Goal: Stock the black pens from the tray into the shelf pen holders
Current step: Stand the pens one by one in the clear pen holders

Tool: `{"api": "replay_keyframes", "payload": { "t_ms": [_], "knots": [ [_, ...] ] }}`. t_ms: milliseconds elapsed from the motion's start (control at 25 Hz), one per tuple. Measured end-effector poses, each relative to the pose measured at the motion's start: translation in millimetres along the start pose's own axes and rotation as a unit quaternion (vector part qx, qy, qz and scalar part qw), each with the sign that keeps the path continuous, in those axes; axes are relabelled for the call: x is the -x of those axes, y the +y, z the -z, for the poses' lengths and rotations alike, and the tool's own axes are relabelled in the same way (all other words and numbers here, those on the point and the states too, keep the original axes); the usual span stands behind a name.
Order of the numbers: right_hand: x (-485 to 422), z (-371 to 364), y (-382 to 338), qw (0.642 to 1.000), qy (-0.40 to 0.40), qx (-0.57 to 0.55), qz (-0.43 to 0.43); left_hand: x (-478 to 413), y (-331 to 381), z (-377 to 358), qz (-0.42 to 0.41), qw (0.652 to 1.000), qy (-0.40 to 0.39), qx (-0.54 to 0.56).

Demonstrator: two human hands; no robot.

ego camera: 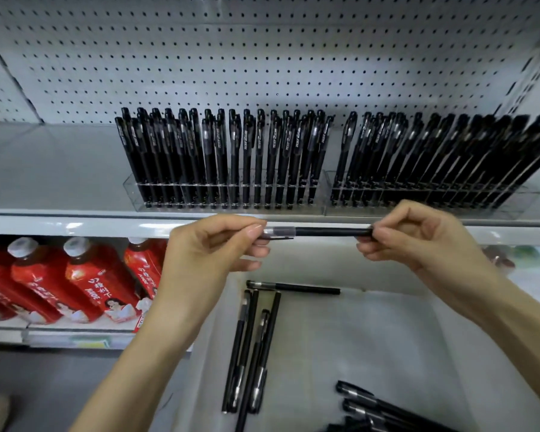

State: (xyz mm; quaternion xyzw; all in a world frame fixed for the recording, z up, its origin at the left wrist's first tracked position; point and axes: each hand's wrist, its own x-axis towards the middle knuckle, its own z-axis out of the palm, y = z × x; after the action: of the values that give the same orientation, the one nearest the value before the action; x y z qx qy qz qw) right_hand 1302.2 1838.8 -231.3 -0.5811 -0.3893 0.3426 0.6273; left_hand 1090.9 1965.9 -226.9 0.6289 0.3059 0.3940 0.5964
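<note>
Black pen (328, 232) lies level, left hand (212, 254) pinching its capped end, right hand (418, 241) the other; the pen holder (130, 190) above likely needs it upright

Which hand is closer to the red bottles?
The left. The left hand sits just right of the red bottles, pinching the pen at its cap end; the right hand is farther right, pinching its other end.

Upright black plastic pens (222, 157) crowded both clear acrylic holders (129, 192), the right one packed tight. A narrow gap lay between the two rows, and bare grey metal shelf (53, 169) stood open left of them.
</note>
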Motion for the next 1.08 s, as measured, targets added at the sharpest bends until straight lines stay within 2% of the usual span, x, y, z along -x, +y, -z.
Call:
{"api": "replay_keyframes", "payload": {
  "t_ms": [120,240,360,600,720,800,840,880,960,1080],
  "knots": [
    [-1,-10,-1,0.986,-0.044,0.155,0.038,-1,6,0,-0.012,1.000,0.007,-0.008],
    [-7,-33,-4,0.967,-0.076,0.225,0.087,-2,7,-8,-0.025,0.999,0.005,-0.030],
    [-14,-53,-3,0.956,-0.090,0.249,0.127,-3,7,-16,-0.046,0.997,0.002,-0.061],
    [-25,-56,-10,0.956,-0.093,0.246,0.128,-7,8,-16,-0.098,0.988,-0.002,-0.122],
    [-35,-44,-26,0.961,-0.047,0.233,0.142,-18,-2,-13,-0.146,0.960,0.041,-0.234],
    [-45,-33,-40,0.962,0.000,0.222,0.159,-26,-8,-12,-0.188,0.904,0.054,-0.381],
    [-50,-29,-46,0.958,0.022,0.228,0.174,-29,-10,-13,-0.191,0.876,0.043,-0.441],
    [-54,-27,-53,0.952,0.043,0.234,0.194,-33,-12,-15,-0.174,0.862,0.020,-0.476],
    [-64,-25,-63,0.937,0.093,0.237,0.239,-36,-17,-19,-0.135,0.861,-0.026,-0.490],
    [-78,-33,-67,0.914,0.172,0.216,0.295,-38,-28,-23,-0.146,0.853,-0.050,-0.499]
  ]
}}
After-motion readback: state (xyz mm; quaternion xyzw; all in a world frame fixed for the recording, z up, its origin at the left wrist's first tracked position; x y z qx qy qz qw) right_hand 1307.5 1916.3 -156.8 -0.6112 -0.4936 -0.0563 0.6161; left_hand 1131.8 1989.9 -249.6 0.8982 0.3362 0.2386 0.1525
